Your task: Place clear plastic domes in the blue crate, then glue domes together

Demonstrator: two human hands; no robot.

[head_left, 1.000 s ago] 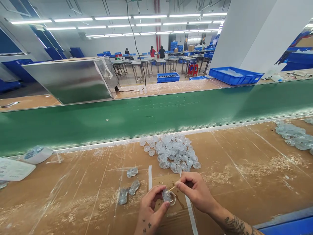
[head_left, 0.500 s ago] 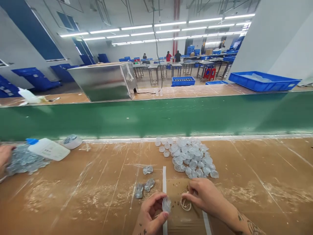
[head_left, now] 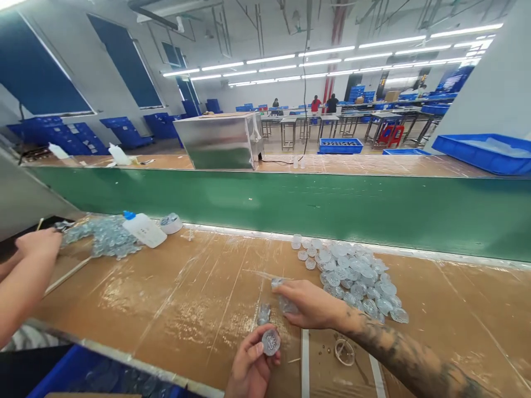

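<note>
our left fingers hold a round clear plastic mesh disc low over the tan cardboard-topped table, our right fingers rest on a lumpy clear plastic piece, and bringing both together seems the next move.

Left hand up, a clear mesh disc pinched right there in the fingers! Right hand lying over a clear lump on the table, just beside the heaped discs!
</note>
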